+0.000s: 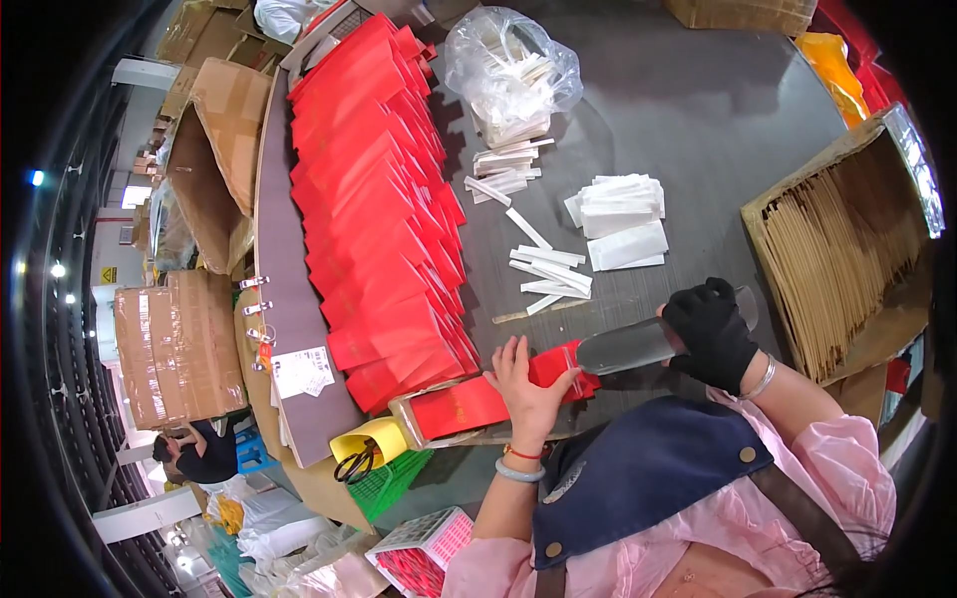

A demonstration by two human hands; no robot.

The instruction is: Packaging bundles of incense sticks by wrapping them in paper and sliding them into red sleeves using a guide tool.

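Note:
Spread and lying flat, my bare left hand (528,389) presses on a strip of red paper packets (459,407) in a narrow cardboard tray at the near table edge. My right hand (710,334), in a black fingerless glove, is closed around a long translucent plastic piece with a rounded end (628,345). That end reaches to the right end of the red packets; whether it is a bag or a stiff sheet I cannot tell. Beyond my hands lie loose white paper strips (551,271) and a stack of white paper slips (623,214).
Overlapping red envelopes (379,219) fill the table's left side. A clear bag of white strips (510,75) stands at the back. On the right is a carton of brown cardboard pieces (842,264). A yellow holder with black scissors (369,448) sits at the near left corner.

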